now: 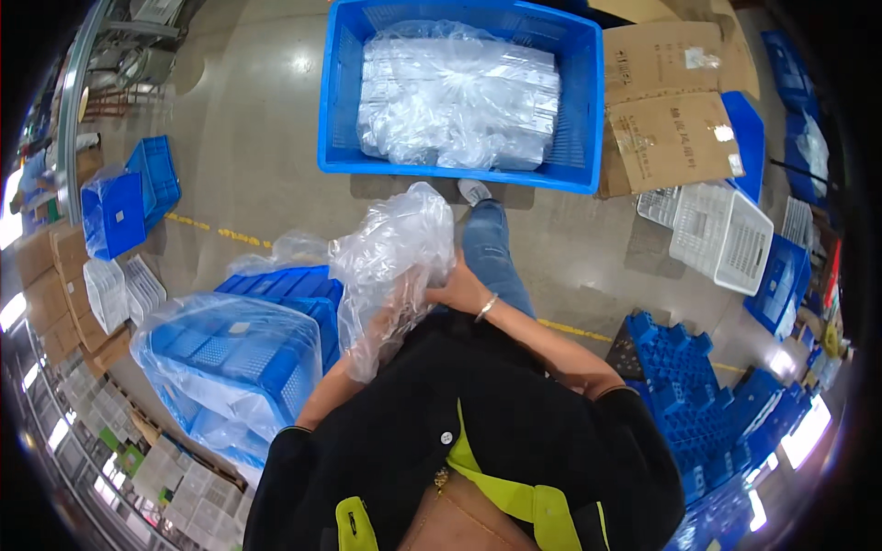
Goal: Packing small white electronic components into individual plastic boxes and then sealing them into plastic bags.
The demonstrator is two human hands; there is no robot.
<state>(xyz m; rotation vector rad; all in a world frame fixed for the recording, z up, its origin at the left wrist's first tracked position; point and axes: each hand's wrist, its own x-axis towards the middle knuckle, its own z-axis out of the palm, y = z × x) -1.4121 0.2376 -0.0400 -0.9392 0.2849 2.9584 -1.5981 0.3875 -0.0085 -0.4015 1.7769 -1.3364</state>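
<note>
A crumpled clear plastic bag (400, 234) is held up in front of my body, left of my right leg. My right hand (462, 290) grips its lower right side, with the fingers closed on the film. My left hand (397, 298) shows only dimly through the plastic, which covers it and part of the forearm; its fingers cannot be made out. Something whitish seems to be within the bag's upper part, but folds and glare blur it. Beyond it stands a large blue crate (461, 174) containing plastic-wrapped white packs (459, 92).
Flattened brown cartons (675, 138) lie right of the large crate, near white baskets (721, 237). Plastic-draped blue crates (234, 344) stand close on my left. A blue pallet (675, 386) is at right. Brown boxes (60, 294) are stacked far left.
</note>
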